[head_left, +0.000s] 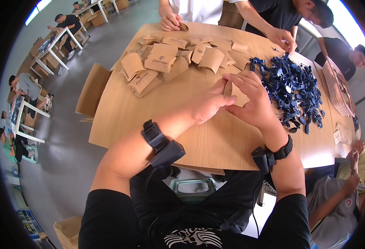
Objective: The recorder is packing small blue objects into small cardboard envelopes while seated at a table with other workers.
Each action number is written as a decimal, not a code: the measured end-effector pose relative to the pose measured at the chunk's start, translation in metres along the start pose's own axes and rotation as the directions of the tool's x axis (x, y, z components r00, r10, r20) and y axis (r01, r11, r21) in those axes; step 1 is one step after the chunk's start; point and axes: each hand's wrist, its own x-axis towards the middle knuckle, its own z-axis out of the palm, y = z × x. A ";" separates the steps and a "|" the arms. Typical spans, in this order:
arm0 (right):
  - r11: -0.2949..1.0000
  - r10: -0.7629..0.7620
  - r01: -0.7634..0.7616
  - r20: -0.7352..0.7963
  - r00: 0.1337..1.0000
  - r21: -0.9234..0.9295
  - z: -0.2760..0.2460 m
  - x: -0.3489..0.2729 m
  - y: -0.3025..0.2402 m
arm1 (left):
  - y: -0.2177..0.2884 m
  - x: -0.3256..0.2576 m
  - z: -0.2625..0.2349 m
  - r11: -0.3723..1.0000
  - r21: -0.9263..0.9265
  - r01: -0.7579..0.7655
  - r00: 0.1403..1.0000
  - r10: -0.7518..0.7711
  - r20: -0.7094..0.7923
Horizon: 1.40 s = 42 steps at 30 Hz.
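Tan pillow-shaped kraft packages with dark printing (159, 62) lie heaped at the table's far left, one plain tan package (237, 94) held nearer.

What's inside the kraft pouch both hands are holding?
Not visible. The left hand and right hand cover most of the pouch; only its brown outside shows.

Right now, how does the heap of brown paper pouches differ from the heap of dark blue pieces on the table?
The brown paper pouches are tan, flat, fairly large and loosely spread; the dark blue pieces are small, thin and tangled into a dense pile. The pouches lie toward the far left of the wooden table, the blue pieces at its right side. The left hand and right hand hold one pouch between the heaps. Both heaps rest directly on the tabletop.
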 end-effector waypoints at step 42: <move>0.777 0.356 -0.188 -0.172 0.919 0.600 -0.009 -0.022 0.071 | -0.158 -0.134 -0.035 0.845 -0.248 0.473 0.762 -0.534 -0.366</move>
